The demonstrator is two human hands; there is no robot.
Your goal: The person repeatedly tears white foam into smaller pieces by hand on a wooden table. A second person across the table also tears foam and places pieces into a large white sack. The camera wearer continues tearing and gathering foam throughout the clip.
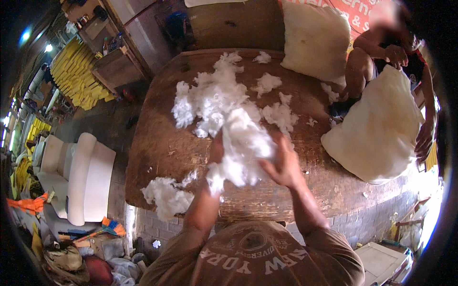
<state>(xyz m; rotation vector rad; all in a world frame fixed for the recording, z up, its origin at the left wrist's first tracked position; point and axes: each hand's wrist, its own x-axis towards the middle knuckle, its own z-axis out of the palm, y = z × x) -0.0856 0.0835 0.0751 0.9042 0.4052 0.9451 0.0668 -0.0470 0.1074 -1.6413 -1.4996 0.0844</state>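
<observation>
Before me, over a worn wooden table (171, 146), both my hands are at a large clump of white fibre stuffing (247, 143). My left hand (217, 144) is at the clump's left side, partly hidden behind the fluff. At the right side is my right hand (284, 162), its fingers apart and blurred, with the palm towards the stuffing. A bigger heap of stuffing (214, 93) lies just beyond on the tabletop. Smaller tufts (281, 114) are scattered to its right, and another pile (166, 196) rests near the table's front left edge.
At the right a person sits with a hand on a stuffed off-white cushion (375, 128). A second cushion (316, 43) stands at the table's far side. Left of the table are a pale upholstered armchair (89, 178), a broom (112, 227) and stacked yellow foam pieces (78, 75).
</observation>
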